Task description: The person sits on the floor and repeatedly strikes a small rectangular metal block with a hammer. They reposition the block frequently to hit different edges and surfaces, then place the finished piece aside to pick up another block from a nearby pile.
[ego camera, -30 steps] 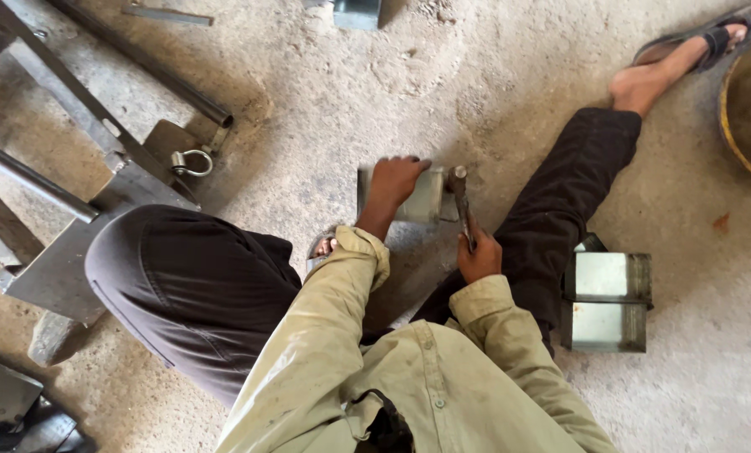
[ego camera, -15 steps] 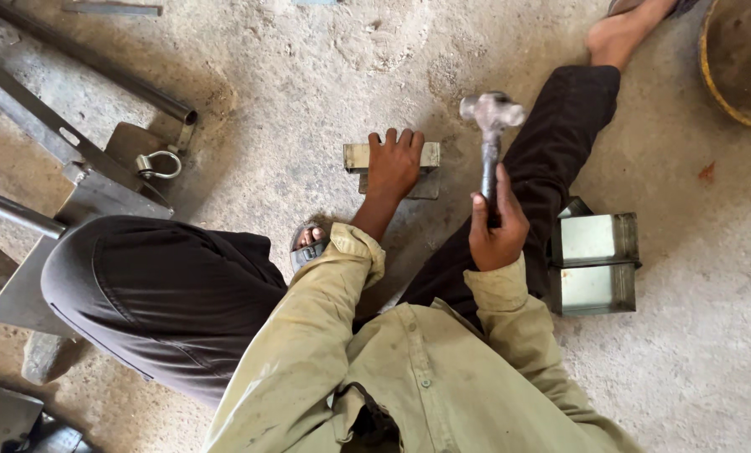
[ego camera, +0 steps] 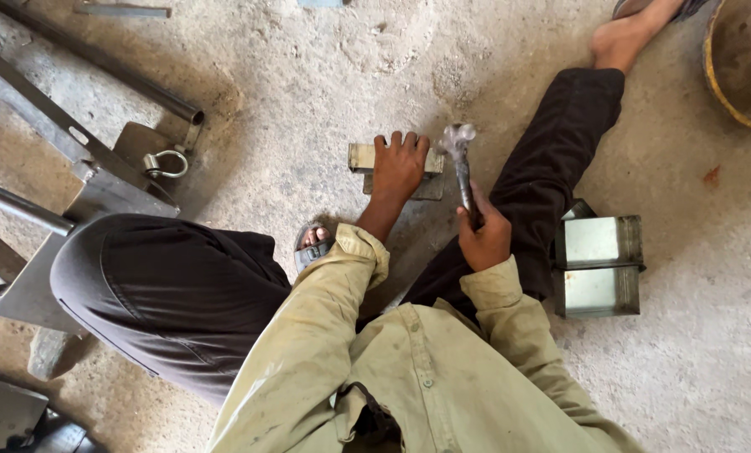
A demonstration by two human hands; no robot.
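Workshop floor seen from above, left to right as I watch the head feed: grey steel bars (ego camera: 48,126) and a flat plate (ego camera: 119,189) lie at the far left, a metal shackle (ego camera: 167,164) resting on the plate; beside them the person's bent left knee in dark trousers (ego camera: 166,294) fills the lower left, a sandalled foot (ego camera: 311,245) showing just past it; next comes the left hand (ego camera: 399,168), fingers spread and pressed flat on a small rectangular metal piece (ego camera: 367,158) that lies on the concrete floor (ego camera: 308,75) between the legs, so the hand pins it rather than wrapping it; just right of that piece hangs the blurred head of a hammer (ego camera: 459,155), its handle running down into the right hand (ego camera: 483,235), which is closed tight around the shaft; whether the head touches the metal I cannot tell; the right leg stretches away to a bare foot (ego camera: 623,42) at the top; two open metal boxes (ego camera: 597,267) sit just beside that thigh; a round yellow-rimmed basin (ego camera: 740,71) cuts the upper right corner.
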